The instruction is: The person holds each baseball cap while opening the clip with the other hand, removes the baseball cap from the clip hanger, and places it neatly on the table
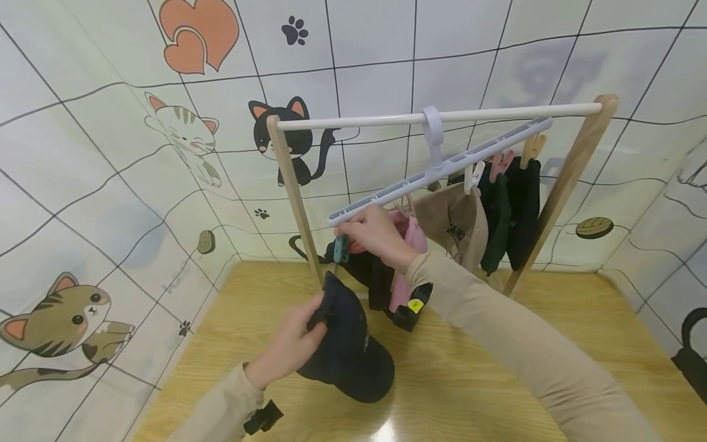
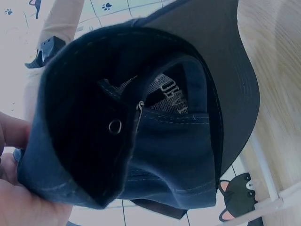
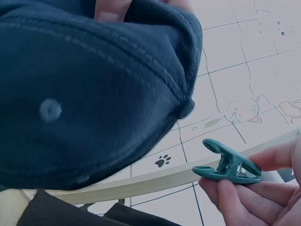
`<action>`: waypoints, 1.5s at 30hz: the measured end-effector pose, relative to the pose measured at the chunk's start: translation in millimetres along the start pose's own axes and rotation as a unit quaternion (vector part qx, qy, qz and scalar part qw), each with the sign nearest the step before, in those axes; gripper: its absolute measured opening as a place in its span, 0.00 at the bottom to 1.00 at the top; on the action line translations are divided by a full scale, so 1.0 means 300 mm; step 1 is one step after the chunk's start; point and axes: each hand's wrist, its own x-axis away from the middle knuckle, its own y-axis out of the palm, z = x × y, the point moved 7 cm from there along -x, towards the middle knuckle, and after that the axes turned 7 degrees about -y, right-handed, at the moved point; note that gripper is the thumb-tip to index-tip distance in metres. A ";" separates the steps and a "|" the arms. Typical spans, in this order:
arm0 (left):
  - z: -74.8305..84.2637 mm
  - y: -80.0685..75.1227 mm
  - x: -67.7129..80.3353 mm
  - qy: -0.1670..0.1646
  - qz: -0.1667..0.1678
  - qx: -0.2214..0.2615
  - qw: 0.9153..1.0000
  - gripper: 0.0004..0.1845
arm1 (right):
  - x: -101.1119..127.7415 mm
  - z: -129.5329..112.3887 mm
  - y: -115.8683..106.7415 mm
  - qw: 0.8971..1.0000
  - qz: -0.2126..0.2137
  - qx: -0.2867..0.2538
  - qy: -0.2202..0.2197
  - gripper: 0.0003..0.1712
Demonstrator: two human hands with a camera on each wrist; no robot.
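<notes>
Head view, reading from the left: I am seeing the left hand (image 1: 287, 350) gripping a dark navy cap (image 1: 348, 350) by its rim, fingers curled round the fabric, so the cap is hanging crown-down just above the wooden table (image 1: 497, 393). In the left wrist view the cap (image 2: 141, 117) is turned open side toward the camera, with the inner seam and an eyelet showing and the palm (image 2: 23, 197) pressing at its lower left edge. I judge the rim is being held this way to keep one edge free and raised toward the clip.

Up and to the right of that hand, the right hand (image 1: 375, 236) is pinching a green clip (image 1: 340, 248) hanging from the low end of the white peg hanger (image 1: 436, 169). The right wrist view is showing the clip (image 3: 228, 165) squeezed between thumb and fingers (image 3: 249, 197), its jaws parted, with the cap (image 3: 89, 89) just beside it, up and to the left, not yet touching.

Beyond the right hand, a pink cap (image 1: 411, 245), a beige cap (image 1: 453, 224) and dark caps (image 1: 513, 209) are hanging clipped along the same hanger, which is hooked on the white rail (image 1: 442, 116) of the wooden rack (image 1: 293, 196).
</notes>
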 end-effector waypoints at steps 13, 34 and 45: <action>-0.037 -0.078 0.053 -0.029 0.048 0.014 0.998 0.21 | 0.016 0.004 0.057 0.999 -0.036 -0.006 -0.021 0.20; -0.168 -0.067 0.104 -0.041 0.057 0.028 0.997 0.23 | 0.021 0.014 0.028 0.991 -0.071 -0.114 -0.016 0.15; -0.281 -0.023 0.176 -0.082 0.038 0.083 0.992 0.24 | 0.072 0.037 0.011 0.991 -0.100 -0.088 -0.030 0.12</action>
